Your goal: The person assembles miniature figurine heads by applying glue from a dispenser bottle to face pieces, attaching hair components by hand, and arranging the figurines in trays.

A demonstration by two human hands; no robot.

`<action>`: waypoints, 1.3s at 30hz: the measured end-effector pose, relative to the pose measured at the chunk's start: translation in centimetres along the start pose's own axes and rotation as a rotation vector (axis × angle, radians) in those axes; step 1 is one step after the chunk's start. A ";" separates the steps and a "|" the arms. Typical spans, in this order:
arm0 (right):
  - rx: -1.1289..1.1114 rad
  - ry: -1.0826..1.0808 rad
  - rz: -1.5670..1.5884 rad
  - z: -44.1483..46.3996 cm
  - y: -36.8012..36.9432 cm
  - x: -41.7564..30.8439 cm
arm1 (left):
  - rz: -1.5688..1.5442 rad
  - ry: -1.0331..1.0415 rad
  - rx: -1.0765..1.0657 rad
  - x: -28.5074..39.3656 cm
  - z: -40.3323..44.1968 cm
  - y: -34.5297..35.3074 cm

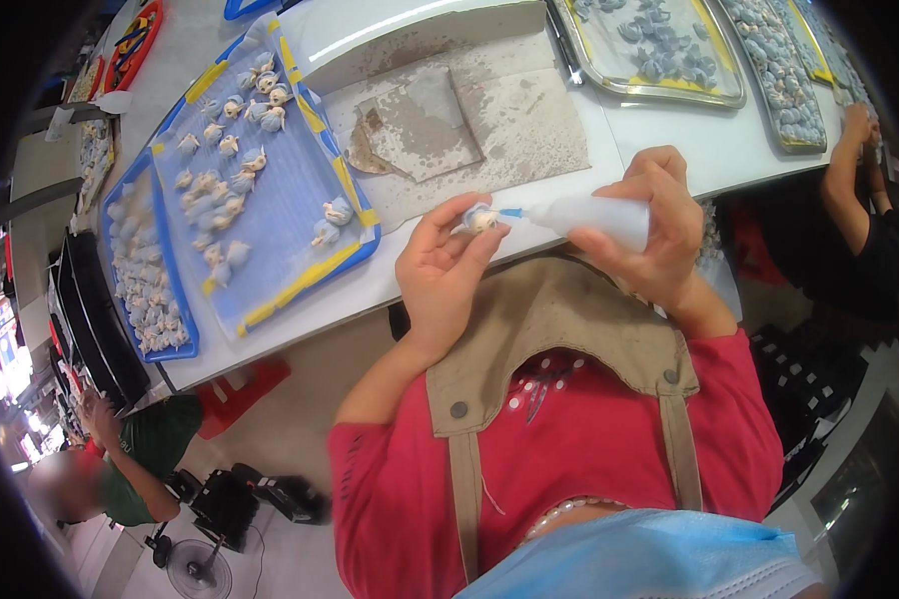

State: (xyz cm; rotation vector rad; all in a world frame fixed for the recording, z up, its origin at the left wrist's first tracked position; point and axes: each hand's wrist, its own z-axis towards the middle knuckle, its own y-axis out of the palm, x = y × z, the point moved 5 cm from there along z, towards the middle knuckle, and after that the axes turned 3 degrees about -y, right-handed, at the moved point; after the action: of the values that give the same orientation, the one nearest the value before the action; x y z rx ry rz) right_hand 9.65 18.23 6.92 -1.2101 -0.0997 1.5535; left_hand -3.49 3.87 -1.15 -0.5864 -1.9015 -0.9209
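Observation:
Between the thumb and fingertips of my left hand point(445, 270) is a small figure piece point(480, 218), pale with light blue-grey parts. My right hand point(659, 225) is wrapped round a translucent white squeeze bottle point(604, 220), tilted nearly level. The bottle's blue tip points left and is at the piece, touching it or very close. Beyond my left hand lies a blue tray point(365, 215) with yellow tape along its edges, holding several similar pieces. A stained cardboard sheet point(539, 130) lies on the white table just beyond my hands.
A second blue tray point(192, 344) full of pieces stands at the left. Metal trays point(739, 100) with grey-blue parts are at the upper right. One person point(135, 469) sits at the lower left, another point(849, 200) at the right. Below stand a red stool point(245, 399) and a fan point(198, 569).

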 end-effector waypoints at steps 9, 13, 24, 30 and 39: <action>-0.002 -0.029 0.014 0.2 0.2 0.1 | 0.016 0.003 0.004 0.0 0.0 0.3; -0.004 -0.017 0.009 0.2 0.3 0.1 | 0.006 0.003 0.010 0.0 0.0 0.1; 0.127 0.375 0.409 -1.7 1.9 5.0 | -0.137 -0.116 0.047 -0.6 0.2 -1.5; 0.152 0.309 0.289 2.0 5.3 7.2 | -0.173 -0.042 -0.009 0.2 -0.2 -1.3; 0.124 0.009 -0.647 5.8 0.3 12.1 | -0.113 -0.022 -0.025 0.6 0.0 -1.6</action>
State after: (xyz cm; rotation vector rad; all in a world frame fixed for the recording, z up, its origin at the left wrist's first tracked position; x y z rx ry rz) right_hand 6.87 30.42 1.90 -0.9572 -0.3479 0.9708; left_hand -4.95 2.90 -1.23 -0.5098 -1.9612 -1.0153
